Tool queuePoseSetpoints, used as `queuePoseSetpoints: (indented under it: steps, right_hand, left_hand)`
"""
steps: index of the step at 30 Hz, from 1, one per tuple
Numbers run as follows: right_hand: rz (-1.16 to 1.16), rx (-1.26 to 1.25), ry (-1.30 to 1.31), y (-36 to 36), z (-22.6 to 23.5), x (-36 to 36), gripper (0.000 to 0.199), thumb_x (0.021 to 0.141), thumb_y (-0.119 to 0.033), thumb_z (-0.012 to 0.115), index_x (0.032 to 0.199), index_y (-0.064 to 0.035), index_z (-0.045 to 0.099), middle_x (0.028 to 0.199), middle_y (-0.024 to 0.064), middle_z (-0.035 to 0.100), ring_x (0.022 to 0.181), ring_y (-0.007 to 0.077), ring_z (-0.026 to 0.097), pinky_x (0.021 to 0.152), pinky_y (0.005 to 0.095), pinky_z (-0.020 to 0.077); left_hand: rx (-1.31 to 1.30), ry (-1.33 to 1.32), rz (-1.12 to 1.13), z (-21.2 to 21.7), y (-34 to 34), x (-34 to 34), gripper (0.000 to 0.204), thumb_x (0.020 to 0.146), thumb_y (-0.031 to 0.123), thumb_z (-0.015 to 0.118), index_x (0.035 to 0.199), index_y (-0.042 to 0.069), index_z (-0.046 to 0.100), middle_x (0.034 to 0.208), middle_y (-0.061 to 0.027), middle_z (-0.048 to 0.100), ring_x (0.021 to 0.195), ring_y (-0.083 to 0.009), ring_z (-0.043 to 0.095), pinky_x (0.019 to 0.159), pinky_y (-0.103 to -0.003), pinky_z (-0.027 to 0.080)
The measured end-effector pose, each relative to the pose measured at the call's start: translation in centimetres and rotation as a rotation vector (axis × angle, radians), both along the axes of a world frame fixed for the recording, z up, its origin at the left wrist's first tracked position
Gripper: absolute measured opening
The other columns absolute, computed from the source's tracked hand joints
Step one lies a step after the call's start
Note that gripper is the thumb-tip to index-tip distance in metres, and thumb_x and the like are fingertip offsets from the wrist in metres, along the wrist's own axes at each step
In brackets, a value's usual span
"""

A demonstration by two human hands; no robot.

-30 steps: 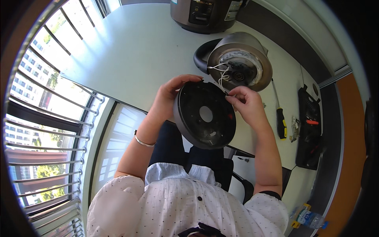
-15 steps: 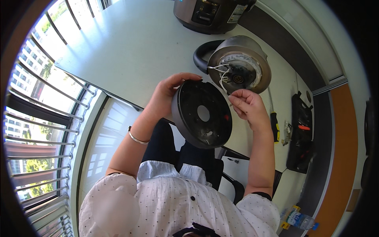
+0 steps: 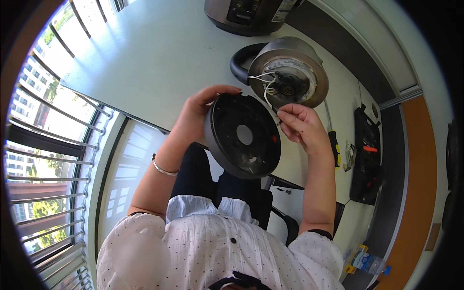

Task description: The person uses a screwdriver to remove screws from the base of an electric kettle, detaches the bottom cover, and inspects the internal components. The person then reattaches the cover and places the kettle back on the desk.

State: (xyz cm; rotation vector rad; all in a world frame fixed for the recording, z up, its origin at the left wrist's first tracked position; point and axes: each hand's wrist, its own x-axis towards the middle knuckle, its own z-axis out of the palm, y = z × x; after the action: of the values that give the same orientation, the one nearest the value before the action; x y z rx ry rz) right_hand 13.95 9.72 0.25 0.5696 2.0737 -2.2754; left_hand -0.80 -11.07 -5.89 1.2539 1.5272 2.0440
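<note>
The left hand [image 3: 200, 108] grips the rim of a black round base cover [image 3: 243, 136], held tilted above the lap at the worktop [image 3: 145, 53] edge, while the right hand [image 3: 302, 128] pinches white wires [image 3: 265, 87] at the cover's upper edge. Just beyond, the wires run to an upturned steel kettle [image 3: 285, 72] on the worktop; a screwdriver [image 3: 333, 145] lies to its right, a dark appliance [image 3: 251, 14] farther back.

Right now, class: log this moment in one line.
left hand: holds black base cover | right hand: pinches white wires | kettle: upside down

White table [image 3: 145, 53]; kettle [image 3: 290, 72]; screwdriver [image 3: 333, 145]
</note>
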Motion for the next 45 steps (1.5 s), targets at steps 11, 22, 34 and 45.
queuePoseSetpoints:
  steps: [11, 22, 34, 45]
  right_hand:
    - [0.047, 0.001, 0.032, 0.14, -0.33, 0.08, 0.016, 0.085, -0.005, 0.064, 0.099, 0.0024, 0.061, 0.066, 0.0043, 0.057, 0.049, 0.0069, 0.045, 0.042, 0.0183, 0.0301]
    - [0.046, -0.013, 0.027, 0.34, -0.42, 0.12, 0.015, 0.086, -0.004, 0.063, 0.100, 0.0021, 0.061, 0.067, 0.0043, 0.058, 0.050, 0.0073, 0.047, 0.042, 0.0185, 0.0321]
    - [0.008, 0.247, -0.012, -0.17, -0.82, -0.06, 0.012, 0.085, -0.007, 0.066, 0.095, -0.0005, 0.065, 0.066, 0.0020, 0.060, 0.051, 0.0056, 0.047, 0.045, 0.0188, 0.0339]
    - [-0.107, 0.527, 0.131, -0.42, -0.07, 0.70, 0.014, 0.086, -0.008, 0.066, 0.097, 0.0007, 0.065, 0.073, 0.0014, 0.063, 0.064, 0.0067, 0.056, 0.054, 0.0206, 0.0430]
  left_hand:
    - [-0.024, -0.021, -0.013, 0.02, 0.05, -0.05, 0.042, 0.073, -0.007, 0.068, 0.114, 0.002, 0.060, 0.115, -0.0081, 0.063, 0.105, -0.0158, 0.059, 0.093, -0.030, 0.047]
    - [-0.018, -0.009, -0.025, -0.06, 0.15, -0.22, 0.043, 0.072, -0.006, 0.071, 0.113, 0.001, 0.060, 0.117, -0.0103, 0.062, 0.106, -0.0176, 0.059, 0.095, -0.031, 0.046]
    - [-0.063, -0.049, -0.024, 0.08, 0.03, -0.07, 0.043, 0.071, -0.005, 0.072, 0.112, -0.002, 0.059, 0.119, -0.0144, 0.061, 0.112, -0.0212, 0.058, 0.099, -0.034, 0.046]
    - [-0.034, 0.012, 0.041, 0.28, 0.13, -0.07, 0.035, 0.077, -0.007, 0.066, 0.111, 0.000, 0.060, 0.116, -0.0103, 0.063, 0.107, -0.0163, 0.059, 0.094, -0.030, 0.047]
